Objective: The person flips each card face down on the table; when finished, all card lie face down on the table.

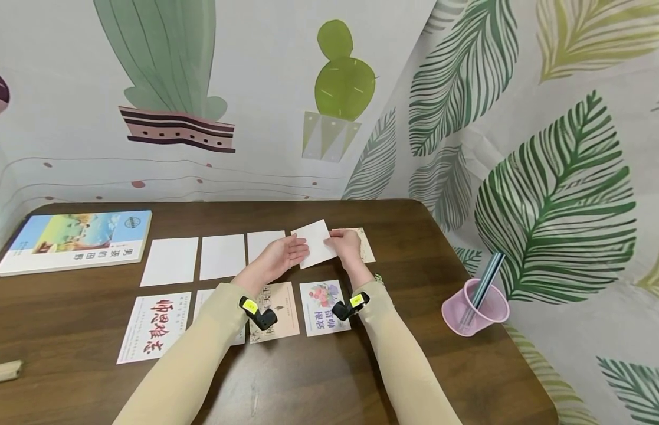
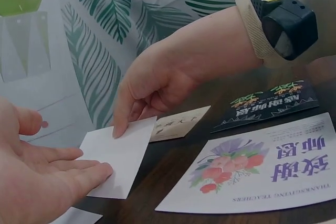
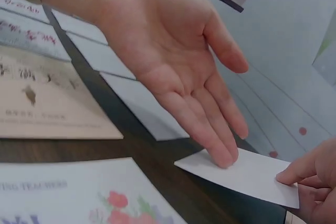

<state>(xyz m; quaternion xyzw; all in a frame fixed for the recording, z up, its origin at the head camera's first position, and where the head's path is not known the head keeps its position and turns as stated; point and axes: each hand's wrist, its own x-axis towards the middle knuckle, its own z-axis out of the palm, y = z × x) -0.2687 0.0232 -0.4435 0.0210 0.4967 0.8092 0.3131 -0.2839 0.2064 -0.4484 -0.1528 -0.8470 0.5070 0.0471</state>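
My right hand [image 1: 347, 245] pinches a small white card [image 1: 320, 236] by its right edge, thumb on the blank face. The card is tilted in the head view. My left hand [image 1: 276, 258] is held out with its fingers extended and palm turned toward the card; its fingertips [image 3: 226, 161] overlap the card's left part. Partly behind the right hand lies a beige card [image 1: 368, 247]. Nearer to me is a card with a flower bouquet [image 1: 324, 293] and purple lettering. A dark card [image 2: 273, 106] with writing shows under the right wrist.
Three blank white cards [image 1: 170, 262] lie in a row to the left. Below them are a red-lettered card [image 1: 155, 326], a card mostly hidden by the left forearm, and a peach card [image 1: 284, 310]. A book [image 1: 79, 239], a pink pen cup [image 1: 475, 313] and a pale stick [image 1: 5, 372] stand apart.
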